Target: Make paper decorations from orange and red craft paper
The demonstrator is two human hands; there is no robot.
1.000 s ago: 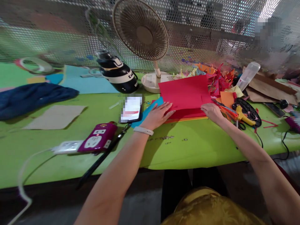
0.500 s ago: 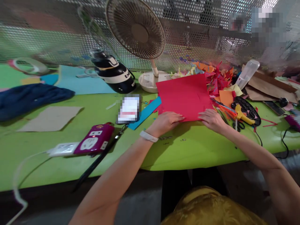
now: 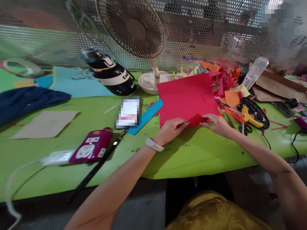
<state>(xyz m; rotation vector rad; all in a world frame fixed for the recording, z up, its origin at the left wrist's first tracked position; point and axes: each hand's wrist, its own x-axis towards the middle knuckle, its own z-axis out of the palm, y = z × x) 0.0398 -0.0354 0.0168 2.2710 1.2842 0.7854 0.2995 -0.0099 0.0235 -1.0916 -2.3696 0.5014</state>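
A large sheet of red paper (image 3: 185,95) lies on the green-covered table in front of me. Its near edge is lifted and curls between my two hands. My left hand (image 3: 173,129), with a pale band on the wrist, pinches that edge on the left. On the right, my right hand (image 3: 216,124) grips the same edge between thumb and fingers. A blue paper strip (image 3: 146,116) reaches toward the sheet's left side. Just right of my right hand lie a yellow-handled glue gun (image 3: 250,118) and black-handled scissors (image 3: 245,128).
A fan (image 3: 155,78) and a black bottle (image 3: 112,75) stand behind. Colourful paper scraps (image 3: 223,78) pile up at the back right, near a clear plastic bottle (image 3: 255,73). A phone (image 3: 128,111), a purple power strip (image 3: 92,147) and brown paper (image 3: 45,123) lie to the left.
The near edge of the red paper has risen and curled up between my hands; it lay flatter before. My fingers have closed from resting on it to pinching it. The view has shifted slightly.
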